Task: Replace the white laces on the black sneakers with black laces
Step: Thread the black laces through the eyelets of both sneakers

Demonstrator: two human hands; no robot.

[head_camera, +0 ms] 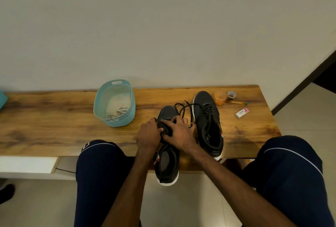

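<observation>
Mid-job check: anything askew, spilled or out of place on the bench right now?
The near sneaker sticks heel-first past the bench edge, steadied by left hand and right hand. Loose black lace ends sprawl toward the other sneaker. Nothing spilled.

Glossy grained wood bench [54,116], perforated plastic basket [127,116], matt black sneakers [209,116]

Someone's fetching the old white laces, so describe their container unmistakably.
On the wooden table against the wall, look left of the two black sneakers. The white laces lie in a light blue perforated plastic basket, much bigger than the small orange tub right of the sneakers.
</observation>
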